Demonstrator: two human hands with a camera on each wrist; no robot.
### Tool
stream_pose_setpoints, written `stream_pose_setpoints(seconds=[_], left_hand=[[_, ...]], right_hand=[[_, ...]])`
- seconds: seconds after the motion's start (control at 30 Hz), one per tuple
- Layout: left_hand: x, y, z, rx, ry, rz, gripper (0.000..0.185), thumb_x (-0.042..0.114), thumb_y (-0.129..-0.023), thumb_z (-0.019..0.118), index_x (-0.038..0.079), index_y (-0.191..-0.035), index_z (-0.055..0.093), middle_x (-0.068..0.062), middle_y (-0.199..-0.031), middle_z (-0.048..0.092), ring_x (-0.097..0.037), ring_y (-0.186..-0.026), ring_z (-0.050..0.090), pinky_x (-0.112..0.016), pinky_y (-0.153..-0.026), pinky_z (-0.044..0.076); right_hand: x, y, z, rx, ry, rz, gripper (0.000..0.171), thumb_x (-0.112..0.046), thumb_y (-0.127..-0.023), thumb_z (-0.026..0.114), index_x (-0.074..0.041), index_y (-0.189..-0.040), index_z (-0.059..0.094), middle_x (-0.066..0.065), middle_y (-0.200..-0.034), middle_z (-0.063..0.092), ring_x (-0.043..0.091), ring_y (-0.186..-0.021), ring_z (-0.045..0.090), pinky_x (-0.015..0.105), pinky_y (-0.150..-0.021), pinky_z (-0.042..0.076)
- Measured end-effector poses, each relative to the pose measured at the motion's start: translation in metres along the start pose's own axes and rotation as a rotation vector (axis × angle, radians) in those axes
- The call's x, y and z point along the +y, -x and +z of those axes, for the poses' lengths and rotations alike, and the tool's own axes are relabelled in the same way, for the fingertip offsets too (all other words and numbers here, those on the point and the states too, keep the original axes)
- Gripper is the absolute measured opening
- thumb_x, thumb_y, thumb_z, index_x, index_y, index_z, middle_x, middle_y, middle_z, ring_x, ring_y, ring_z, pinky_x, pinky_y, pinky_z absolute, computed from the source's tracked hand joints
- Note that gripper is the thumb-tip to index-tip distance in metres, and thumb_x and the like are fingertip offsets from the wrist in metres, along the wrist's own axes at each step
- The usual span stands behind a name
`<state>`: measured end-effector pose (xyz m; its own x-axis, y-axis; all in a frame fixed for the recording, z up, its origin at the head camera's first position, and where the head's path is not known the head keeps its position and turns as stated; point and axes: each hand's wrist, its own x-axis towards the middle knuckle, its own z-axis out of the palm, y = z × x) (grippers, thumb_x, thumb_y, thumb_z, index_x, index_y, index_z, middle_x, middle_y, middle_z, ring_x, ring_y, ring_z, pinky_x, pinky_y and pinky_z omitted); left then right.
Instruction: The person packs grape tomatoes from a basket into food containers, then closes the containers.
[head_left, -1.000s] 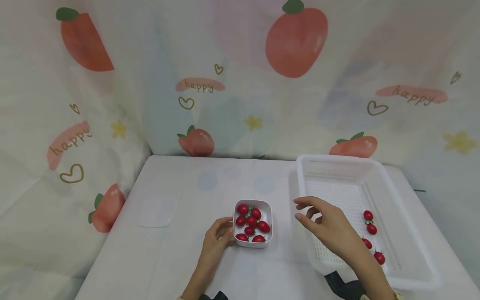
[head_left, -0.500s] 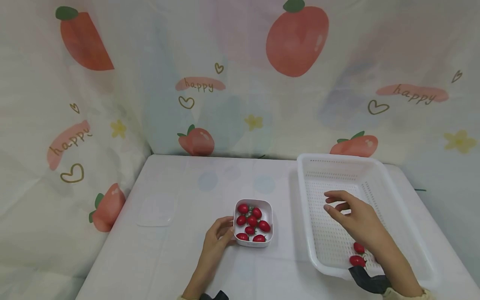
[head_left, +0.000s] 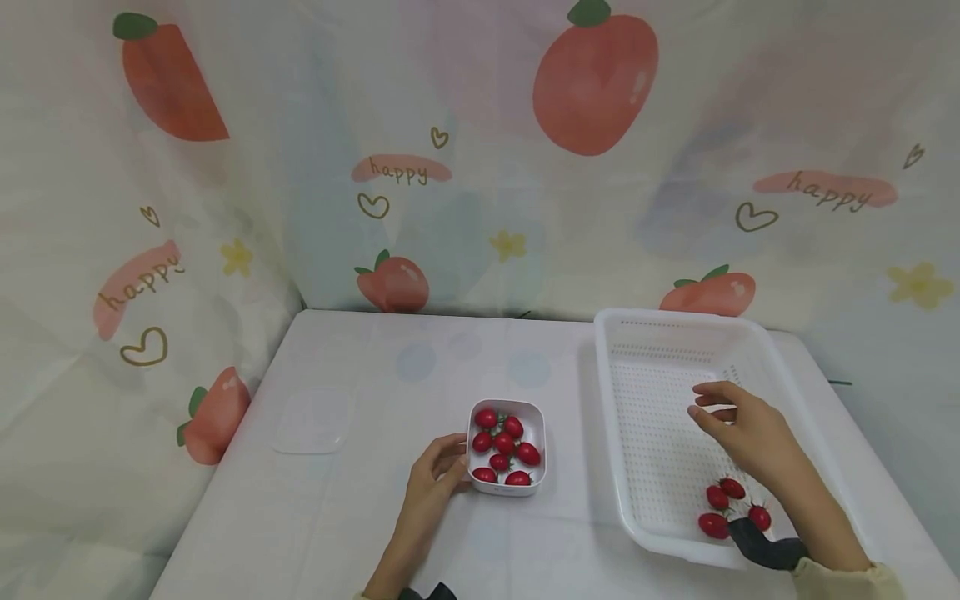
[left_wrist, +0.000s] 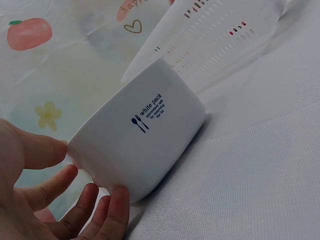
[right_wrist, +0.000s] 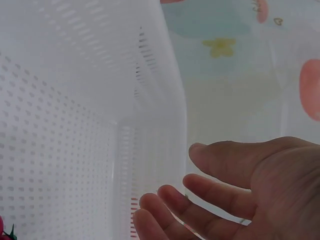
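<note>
A small white container (head_left: pixel 510 489) near the table's middle holds several red cherry tomatoes (head_left: pixel 504 443). My left hand (head_left: pixel 457 457) grips its left side. In the left wrist view the thumb and curled fingers of that hand (left_wrist: pixel 90 170) clasp a corner of the container (left_wrist: pixel 145 140). My right hand (head_left: pixel 701 402) hovers inside the white perforated basket (head_left: pixel 675 319) with loosely bent fingers and holds nothing. The right wrist view shows this hand (right_wrist: pixel 170 175) empty beside the basket wall (right_wrist: pixel 75 100). Several cherry tomatoes (head_left: pixel 717 497) lie at the basket's near end.
A translucent lid (head_left: pixel 313 421) lies flat on the white table (head_left: pixel 375 517) at the left. Printed fruit-pattern cloth (head_left: pixel 480 167) hangs behind and to the left. The basket (left_wrist: pixel 215 40) stands just right of the container.
My right hand has moved right, from beside the container to deep over the basket. The tomatoes in the basket now lie closer to its near end. My left hand has stayed put.
</note>
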<state>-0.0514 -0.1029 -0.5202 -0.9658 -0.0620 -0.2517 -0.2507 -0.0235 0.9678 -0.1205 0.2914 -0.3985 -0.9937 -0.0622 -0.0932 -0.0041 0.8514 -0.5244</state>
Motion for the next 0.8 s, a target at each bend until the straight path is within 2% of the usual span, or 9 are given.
stream_pose_setpoints(seconds=[0.1,0.17,0.37,0.57,0.8], left_hand=[[-0.001,0.000,0.000,-0.001,0.000,0.002,0.041,0.018,-0.103,0.063,0.010,-0.143,0.057,-0.015,-0.141,0.059,-0.026,-0.126,0.062,-0.031,-0.090,0.063],[-0.001,-0.001,-0.001,-0.001,0.005,0.002,0.041,0.018,-0.102,0.063,0.010,-0.143,0.058,-0.015,-0.141,0.059,-0.026,-0.126,0.062,-0.031,-0.089,0.063],[-0.002,0.000,-0.001,-0.001,0.012,0.001,0.042,0.018,-0.102,0.064,0.010,-0.143,0.058,-0.015,-0.141,0.058,-0.025,-0.126,0.062,-0.031,-0.089,0.063],[-0.002,0.000,-0.001,-0.006,0.014,0.001,0.042,0.019,-0.102,0.064,0.010,-0.143,0.057,-0.015,-0.141,0.058,-0.026,-0.126,0.062,-0.031,-0.090,0.063],[-0.002,0.000,-0.001,-0.011,0.013,0.005,0.042,0.018,-0.102,0.064,0.010,-0.143,0.057,-0.015,-0.140,0.059,-0.026,-0.126,0.062,-0.030,-0.089,0.063]], right_hand=[[0.008,-0.004,-0.002,-0.031,0.007,0.018,0.056,-0.029,-0.103,0.063,0.010,-0.141,0.049,0.040,-0.133,0.057,0.055,-0.112,0.062,0.039,-0.059,0.062],[0.012,-0.007,-0.002,-0.048,0.017,0.031,0.056,-0.028,-0.103,0.064,0.011,-0.140,0.048,0.041,-0.133,0.056,0.057,-0.112,0.062,0.039,-0.058,0.063],[0.025,-0.012,-0.002,-0.090,0.077,0.082,0.057,-0.024,-0.099,0.067,0.016,-0.135,0.048,0.045,-0.129,0.055,0.062,-0.114,0.058,0.051,-0.072,0.066],[0.036,-0.013,-0.001,-0.128,0.143,0.140,0.057,-0.020,-0.096,0.069,0.019,-0.131,0.048,0.047,-0.122,0.055,0.052,-0.095,0.066,0.050,-0.071,0.065],[0.044,-0.014,0.002,-0.159,0.195,0.200,0.058,-0.018,-0.092,0.072,0.021,-0.127,0.048,0.045,-0.111,0.058,0.043,-0.084,0.065,0.052,-0.071,0.064]])
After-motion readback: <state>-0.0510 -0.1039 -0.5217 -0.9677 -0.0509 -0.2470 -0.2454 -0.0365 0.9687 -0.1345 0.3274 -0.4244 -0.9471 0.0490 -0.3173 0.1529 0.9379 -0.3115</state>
